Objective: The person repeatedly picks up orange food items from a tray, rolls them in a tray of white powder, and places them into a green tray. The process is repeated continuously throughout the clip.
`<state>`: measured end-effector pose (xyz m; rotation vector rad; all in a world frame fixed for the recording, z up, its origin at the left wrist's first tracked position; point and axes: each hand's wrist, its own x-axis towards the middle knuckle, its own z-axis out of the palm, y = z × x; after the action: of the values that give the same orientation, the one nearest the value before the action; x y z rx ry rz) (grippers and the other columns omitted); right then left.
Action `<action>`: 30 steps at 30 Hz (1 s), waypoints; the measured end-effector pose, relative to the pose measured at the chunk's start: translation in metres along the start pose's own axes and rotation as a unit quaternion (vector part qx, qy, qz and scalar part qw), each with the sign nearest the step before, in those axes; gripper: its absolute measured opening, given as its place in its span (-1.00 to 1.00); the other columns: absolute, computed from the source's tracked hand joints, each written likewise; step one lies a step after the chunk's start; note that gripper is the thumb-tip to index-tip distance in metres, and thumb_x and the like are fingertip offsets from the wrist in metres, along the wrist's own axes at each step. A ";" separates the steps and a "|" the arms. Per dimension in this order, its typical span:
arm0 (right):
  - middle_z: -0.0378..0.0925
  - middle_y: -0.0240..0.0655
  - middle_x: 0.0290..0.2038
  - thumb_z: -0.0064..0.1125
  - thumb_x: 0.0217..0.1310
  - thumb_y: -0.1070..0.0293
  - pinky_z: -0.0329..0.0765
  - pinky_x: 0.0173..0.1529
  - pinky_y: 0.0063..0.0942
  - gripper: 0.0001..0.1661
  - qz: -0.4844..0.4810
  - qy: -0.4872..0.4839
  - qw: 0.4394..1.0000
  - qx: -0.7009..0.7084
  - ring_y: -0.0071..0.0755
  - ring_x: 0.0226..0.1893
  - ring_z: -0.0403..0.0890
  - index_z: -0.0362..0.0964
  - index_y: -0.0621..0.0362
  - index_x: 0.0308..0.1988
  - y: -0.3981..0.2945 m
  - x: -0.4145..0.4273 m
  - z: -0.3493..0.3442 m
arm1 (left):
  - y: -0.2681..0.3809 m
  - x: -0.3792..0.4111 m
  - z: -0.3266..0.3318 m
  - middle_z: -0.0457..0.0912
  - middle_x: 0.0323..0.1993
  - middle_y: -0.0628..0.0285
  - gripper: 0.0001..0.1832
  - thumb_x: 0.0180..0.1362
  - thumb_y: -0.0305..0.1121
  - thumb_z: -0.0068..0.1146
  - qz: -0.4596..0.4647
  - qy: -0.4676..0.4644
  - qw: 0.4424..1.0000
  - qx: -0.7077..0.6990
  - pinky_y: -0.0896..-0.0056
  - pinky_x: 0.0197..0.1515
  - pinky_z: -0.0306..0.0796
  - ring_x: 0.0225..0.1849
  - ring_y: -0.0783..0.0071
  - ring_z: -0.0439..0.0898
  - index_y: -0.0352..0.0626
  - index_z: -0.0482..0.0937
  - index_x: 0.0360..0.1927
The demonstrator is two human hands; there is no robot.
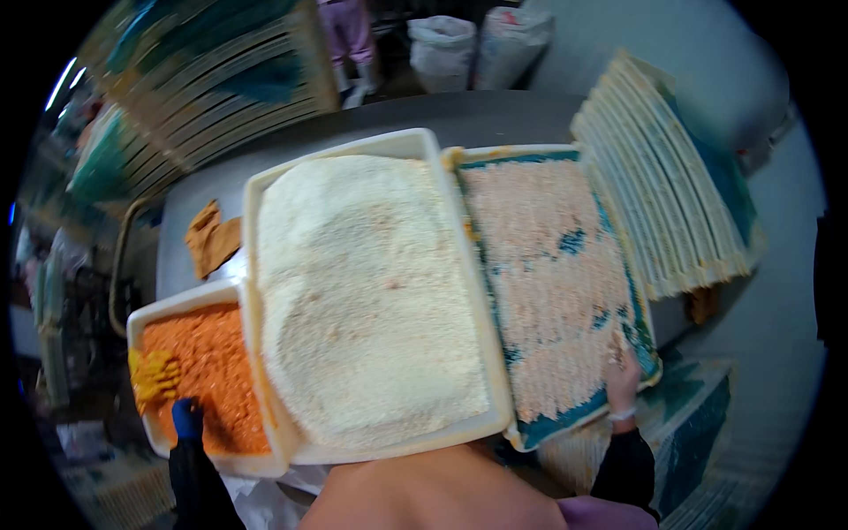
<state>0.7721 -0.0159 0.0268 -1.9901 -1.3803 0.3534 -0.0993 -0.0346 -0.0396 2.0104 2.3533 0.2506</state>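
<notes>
My left hand (187,419), in a blue glove, is over the near part of a white tub (159,445) of glossy orange wet food pieces (212,371). Its fingers look curled, but blur hides whether they hold anything. A yellow rubber glove (154,376) lies at the tub's left rim. My right hand (623,384), in a thin pale glove, is at the near right part of a tray (563,427) lined with teal mesh. Rows of crumb-coated food pieces (550,291) cover that mesh. Crumbs show at my right fingertips; whether they grip a piece is unclear.
A large white tub (434,142) of pale breadcrumbs (377,265) stands between. A brown cloth (211,238) lies on the metal table (510,119). Stacked trays (662,179) rise at right, with more racks (225,73) at far left. A person (348,33) stands beyond, near white sacks (442,53).
</notes>
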 end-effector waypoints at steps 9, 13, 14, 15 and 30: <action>0.49 -0.10 -0.06 -0.11 0.01 0.69 0.33 0.12 -0.41 -0.53 -0.041 -0.115 0.989 0.082 -0.19 -0.01 0.48 0.37 0.36 0.00 -0.112 -0.008 0.037 | 0.145 0.084 -0.108 0.59 -0.43 0.28 -0.78 0.13 -0.54 0.06 -0.091 0.033 0.920 -0.380 0.61 -0.42 0.40 -0.49 0.60 0.52 -0.37 0.54 -0.14; 0.47 -0.10 -0.03 -0.06 0.03 0.61 0.36 0.11 -0.39 -0.57 -0.093 -0.181 0.968 0.149 -0.17 -0.01 0.49 0.39 0.31 -0.01 -0.138 -0.021 0.057 | 0.278 0.081 -0.114 0.59 -0.36 0.27 -0.78 0.10 -0.55 0.11 -0.110 -0.074 0.869 -0.476 0.62 -0.40 0.41 -0.47 0.57 0.53 -0.29 0.56 -0.14; 0.47 -0.10 -0.02 -0.04 0.04 0.59 0.37 0.11 -0.38 -0.57 -0.116 -0.217 0.960 0.137 -0.17 -0.01 0.49 0.40 0.31 -0.02 -0.152 -0.020 0.064 | 0.308 0.079 -0.111 0.59 -0.35 0.28 -0.77 0.08 -0.53 0.15 -0.049 -0.070 0.837 -0.541 0.59 -0.35 0.41 -0.43 0.55 0.53 -0.27 0.58 -0.14; 0.46 -0.11 -0.01 -0.03 0.04 0.57 0.38 0.10 -0.37 -0.58 -0.138 -0.252 0.950 0.123 -0.16 -0.01 0.50 0.41 0.30 -0.03 -0.162 -0.022 0.068 | 0.323 0.085 -0.101 0.59 -0.37 0.27 -0.75 0.07 -0.52 0.18 0.028 -0.110 0.867 -0.485 0.55 -0.31 0.39 -0.38 0.55 0.52 -0.24 0.58 -0.13; 0.48 -0.09 -0.05 0.03 0.03 0.50 0.40 0.04 -0.36 -0.63 -0.118 -0.387 0.896 0.181 -0.07 -0.06 0.50 0.45 0.29 -0.08 -0.165 -0.066 0.127 | 0.184 0.047 0.008 0.47 -0.30 0.12 -0.70 -0.18 -0.27 0.31 0.031 -0.141 0.989 0.043 0.13 -0.21 0.39 -0.16 0.08 0.43 -0.05 0.61 -0.30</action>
<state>0.5547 0.0063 0.0333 -1.3815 -1.8282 1.2868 0.0743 0.0394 -0.0176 2.0024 2.1647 -0.1281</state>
